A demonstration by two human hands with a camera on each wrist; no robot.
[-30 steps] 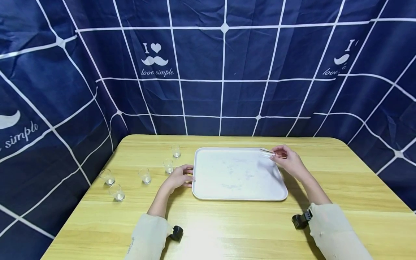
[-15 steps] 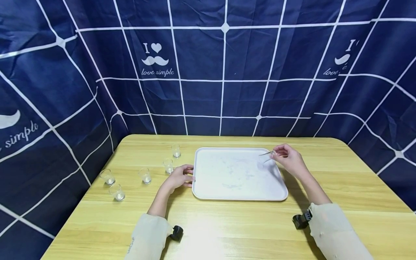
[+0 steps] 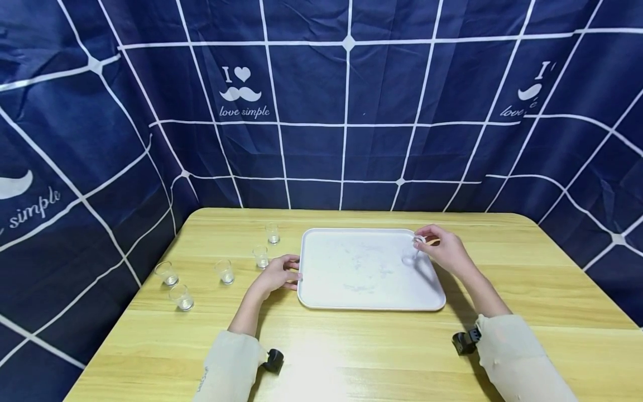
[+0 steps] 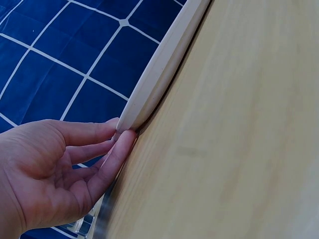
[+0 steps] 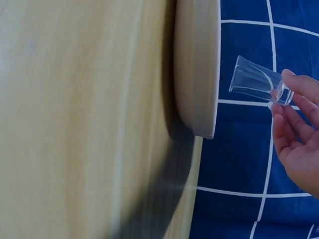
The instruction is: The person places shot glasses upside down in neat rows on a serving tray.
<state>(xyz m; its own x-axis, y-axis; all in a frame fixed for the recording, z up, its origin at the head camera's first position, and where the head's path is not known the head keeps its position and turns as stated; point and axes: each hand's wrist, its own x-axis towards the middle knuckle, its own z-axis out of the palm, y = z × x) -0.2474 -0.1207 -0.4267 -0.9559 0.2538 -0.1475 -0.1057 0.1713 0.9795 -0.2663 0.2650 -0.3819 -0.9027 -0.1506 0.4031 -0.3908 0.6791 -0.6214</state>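
Observation:
The white tray (image 3: 361, 273) lies on the table. My left hand (image 3: 276, 273) pinches its left rim; in the left wrist view, the thumb and a finger close on the edge (image 4: 149, 84). Over the tray's far right corner, my right hand (image 3: 444, 248) holds a clear shot glass (image 3: 410, 257) by its thick base. The right wrist view shows this shot glass (image 5: 254, 81) turned with its wide mouth toward the tray and away from the palm, with a gap between glass and tray rim (image 5: 212, 99).
Several clear shot glasses stand left of the tray, among them one glass (image 3: 260, 257) close to my left hand and another glass (image 3: 181, 298) further out. Beneath everything is the wooden table (image 3: 361, 357). A dark blue gridded cloth (image 3: 311, 151) hangs behind and at both sides.
The shot glass in my right hand has tipped from nearly sideways to mouth downward over the tray. My left hand stays on the tray's rim.

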